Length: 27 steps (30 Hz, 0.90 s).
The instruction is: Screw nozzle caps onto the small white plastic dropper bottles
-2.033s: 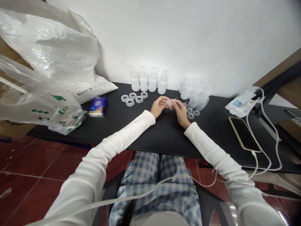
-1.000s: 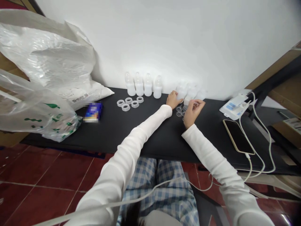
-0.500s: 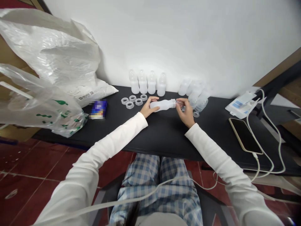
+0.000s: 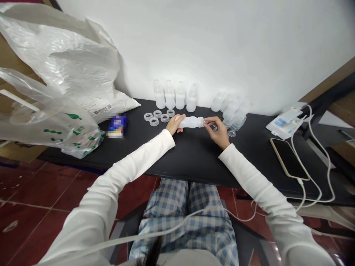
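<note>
My left hand (image 4: 175,125) is wrapped round the base of a frosted white baby bottle (image 4: 190,122), held sideways above the black table. The bottle's neck points right. There the fingers of my right hand (image 4: 217,131) pinch a small clear part at the mouth, which looks like a teat (image 4: 205,121); the fingers cover much of it. Several clear collar rings (image 4: 154,121) lie left of the bottle. Behind it several capped bottles (image 4: 180,96) stand upright in a row by the wall. Clear domed covers (image 4: 227,120) and a loose teat (image 4: 231,133) are near my right hand.
On the left are a big white plastic bag (image 4: 77,62), a clear bag with green print (image 4: 74,129) and a blue packet (image 4: 117,126). A phone (image 4: 288,159) with a charging cable (image 4: 304,192) and a white box (image 4: 284,123) lie at the right.
My left hand has shifted its grip round the bottle's base, thumb now on top. My right fingers have closed in at the mouth, covering the clear part more. The view has tilted slightly.
</note>
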Each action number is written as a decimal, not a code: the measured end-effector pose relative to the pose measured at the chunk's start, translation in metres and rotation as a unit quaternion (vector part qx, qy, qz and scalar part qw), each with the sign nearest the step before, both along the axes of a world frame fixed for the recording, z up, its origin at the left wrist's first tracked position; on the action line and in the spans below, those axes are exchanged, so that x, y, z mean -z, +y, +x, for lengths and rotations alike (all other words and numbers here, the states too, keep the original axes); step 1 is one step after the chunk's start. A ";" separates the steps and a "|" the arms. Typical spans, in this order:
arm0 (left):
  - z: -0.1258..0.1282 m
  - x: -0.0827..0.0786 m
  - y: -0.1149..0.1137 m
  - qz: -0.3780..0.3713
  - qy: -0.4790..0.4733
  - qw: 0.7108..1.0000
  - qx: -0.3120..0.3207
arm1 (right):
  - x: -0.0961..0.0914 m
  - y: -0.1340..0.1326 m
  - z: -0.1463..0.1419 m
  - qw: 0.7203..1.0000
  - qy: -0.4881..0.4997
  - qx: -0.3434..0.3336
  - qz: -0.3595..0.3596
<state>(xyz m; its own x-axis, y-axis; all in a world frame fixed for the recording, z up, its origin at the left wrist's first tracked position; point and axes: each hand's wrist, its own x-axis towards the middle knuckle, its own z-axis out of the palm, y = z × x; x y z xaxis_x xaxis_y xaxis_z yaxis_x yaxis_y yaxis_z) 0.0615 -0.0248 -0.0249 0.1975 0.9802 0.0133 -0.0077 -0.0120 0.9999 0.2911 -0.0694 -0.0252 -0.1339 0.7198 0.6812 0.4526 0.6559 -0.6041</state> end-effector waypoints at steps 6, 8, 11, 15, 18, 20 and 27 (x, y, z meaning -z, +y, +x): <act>-0.003 -0.002 0.000 -0.009 0.009 1.000 0.017 | -0.004 0.001 0.006 0.996 -0.073 -0.029 0.042; -0.003 -0.002 -0.002 -0.006 0.030 0.999 0.033 | -0.004 0.001 0.008 0.990 -0.123 -0.041 0.059; -0.001 -0.002 -0.004 0.010 0.041 0.998 0.037 | 0.000 0.002 0.009 0.980 -0.182 -0.049 0.070; 0.001 -0.001 -0.004 0.012 0.028 1.000 -0.005 | 0.004 0.005 0.010 0.978 -0.190 -0.044 0.071; 0.001 0.000 -0.001 0.001 0.002 0.999 -0.047 | 0.003 0.006 0.009 0.980 -0.190 -0.013 0.066; 0.002 0.000 0.000 -0.004 -0.009 0.998 -0.061 | 0.001 0.005 0.009 0.977 -0.203 0.006 0.063; 0.003 -0.002 -0.003 0.001 0.010 0.998 -0.064 | -0.002 0.002 0.009 0.966 -0.247 0.038 0.062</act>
